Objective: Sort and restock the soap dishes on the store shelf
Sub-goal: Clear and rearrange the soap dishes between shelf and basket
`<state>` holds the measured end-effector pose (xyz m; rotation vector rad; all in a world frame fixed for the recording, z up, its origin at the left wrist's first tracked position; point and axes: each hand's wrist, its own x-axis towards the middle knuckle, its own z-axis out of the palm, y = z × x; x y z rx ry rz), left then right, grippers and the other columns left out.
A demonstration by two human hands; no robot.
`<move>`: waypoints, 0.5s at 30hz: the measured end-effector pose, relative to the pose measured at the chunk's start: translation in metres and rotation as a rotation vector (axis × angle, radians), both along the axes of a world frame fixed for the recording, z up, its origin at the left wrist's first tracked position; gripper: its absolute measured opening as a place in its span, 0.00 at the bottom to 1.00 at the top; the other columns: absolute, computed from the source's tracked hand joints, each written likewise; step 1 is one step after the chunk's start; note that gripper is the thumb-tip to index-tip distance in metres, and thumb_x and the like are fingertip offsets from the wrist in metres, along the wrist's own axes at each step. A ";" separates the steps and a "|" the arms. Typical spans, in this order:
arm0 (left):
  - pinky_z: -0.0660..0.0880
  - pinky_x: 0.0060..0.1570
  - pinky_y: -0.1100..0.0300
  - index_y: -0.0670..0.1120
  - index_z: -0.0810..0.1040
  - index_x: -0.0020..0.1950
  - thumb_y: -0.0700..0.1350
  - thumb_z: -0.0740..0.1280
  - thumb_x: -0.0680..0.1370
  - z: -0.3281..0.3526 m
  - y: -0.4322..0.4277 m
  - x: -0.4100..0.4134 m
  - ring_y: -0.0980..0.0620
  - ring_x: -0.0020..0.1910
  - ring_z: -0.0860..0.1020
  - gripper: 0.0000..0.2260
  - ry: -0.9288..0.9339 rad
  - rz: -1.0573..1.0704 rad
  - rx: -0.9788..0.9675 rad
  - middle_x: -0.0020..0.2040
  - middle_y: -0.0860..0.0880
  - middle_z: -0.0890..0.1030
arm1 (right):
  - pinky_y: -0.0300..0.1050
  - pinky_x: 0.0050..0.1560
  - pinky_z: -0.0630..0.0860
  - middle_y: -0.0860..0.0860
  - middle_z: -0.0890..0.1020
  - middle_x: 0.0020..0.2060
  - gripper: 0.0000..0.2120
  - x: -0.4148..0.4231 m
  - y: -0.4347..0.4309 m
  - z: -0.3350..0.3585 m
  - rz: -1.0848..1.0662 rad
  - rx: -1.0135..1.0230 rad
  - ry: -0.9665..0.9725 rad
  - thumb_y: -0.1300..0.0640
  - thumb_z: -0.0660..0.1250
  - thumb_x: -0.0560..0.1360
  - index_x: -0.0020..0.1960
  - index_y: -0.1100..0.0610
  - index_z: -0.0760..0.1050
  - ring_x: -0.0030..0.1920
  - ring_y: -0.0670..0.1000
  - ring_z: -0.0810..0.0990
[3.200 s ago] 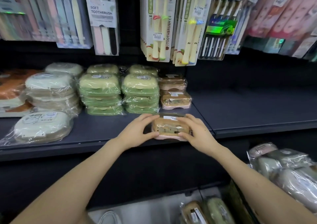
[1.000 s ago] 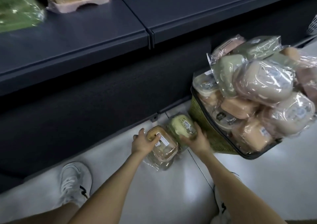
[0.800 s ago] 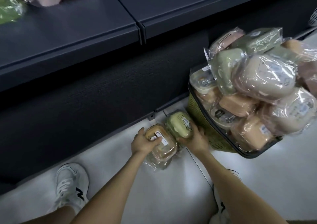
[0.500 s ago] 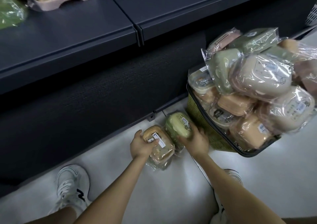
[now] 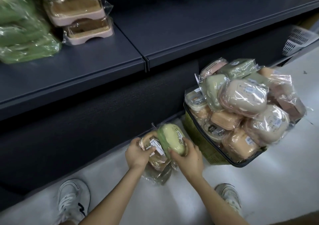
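Note:
Low over the white floor, my left hand [image 5: 138, 154] grips a wrapped tan soap dish [image 5: 156, 153] with a white label. Beside it my right hand [image 5: 187, 155] holds a wrapped green soap dish [image 5: 171, 138], which overlaps the tan one. Another wrapped dish [image 5: 158, 173] lies on the floor under them. To the right stands a green basket [image 5: 198, 142] heaped with wrapped soap dishes [image 5: 241, 100]. On the dark shelf [image 5: 103, 55] above sit two stacked pink-and-tan dishes [image 5: 81, 17] and a blurred pile of green dishes [image 5: 22, 33].
The shelf's dark front panel [image 5: 86, 117] drops to the floor right behind my hands. My white shoes [image 5: 72, 199] stand on the floor on either side. A white mesh basket [image 5: 298, 40] shows at the far right. The shelf's right section [image 5: 207, 23] is bare.
From setting a tan dish on the shelf I bent down to the floor. Since then both hands have lifted their dishes slightly and brought the green one against the tan one.

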<state>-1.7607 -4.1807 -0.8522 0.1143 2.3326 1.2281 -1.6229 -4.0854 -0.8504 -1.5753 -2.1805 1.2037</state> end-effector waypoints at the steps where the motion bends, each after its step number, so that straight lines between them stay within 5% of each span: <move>1: 0.68 0.47 0.64 0.41 0.76 0.62 0.44 0.80 0.65 0.013 0.000 -0.001 0.49 0.51 0.78 0.28 0.027 0.001 0.022 0.52 0.47 0.81 | 0.50 0.63 0.70 0.51 0.73 0.59 0.35 -0.002 -0.001 0.012 -0.004 0.000 0.042 0.40 0.73 0.68 0.71 0.47 0.68 0.62 0.54 0.72; 4: 0.67 0.38 0.67 0.42 0.76 0.60 0.42 0.80 0.65 0.060 -0.001 -0.007 0.55 0.43 0.75 0.25 0.107 0.012 0.100 0.40 0.58 0.76 | 0.46 0.58 0.69 0.49 0.73 0.56 0.34 -0.008 0.000 0.054 0.015 0.044 0.131 0.41 0.73 0.69 0.71 0.47 0.67 0.61 0.52 0.72; 9: 0.65 0.37 0.75 0.43 0.77 0.61 0.43 0.80 0.65 0.146 -0.007 -0.020 0.65 0.39 0.72 0.26 0.301 0.026 0.239 0.39 0.63 0.72 | 0.54 0.63 0.71 0.47 0.74 0.57 0.34 -0.025 -0.001 0.135 0.023 0.141 0.334 0.39 0.73 0.66 0.69 0.44 0.68 0.61 0.51 0.72; 15: 0.72 0.50 0.61 0.45 0.77 0.61 0.48 0.80 0.65 0.244 -0.031 -0.050 0.51 0.51 0.78 0.27 0.574 0.067 0.271 0.50 0.51 0.80 | 0.51 0.62 0.73 0.43 0.74 0.55 0.36 -0.065 -0.017 0.219 0.078 0.254 0.529 0.33 0.70 0.63 0.68 0.43 0.70 0.60 0.47 0.73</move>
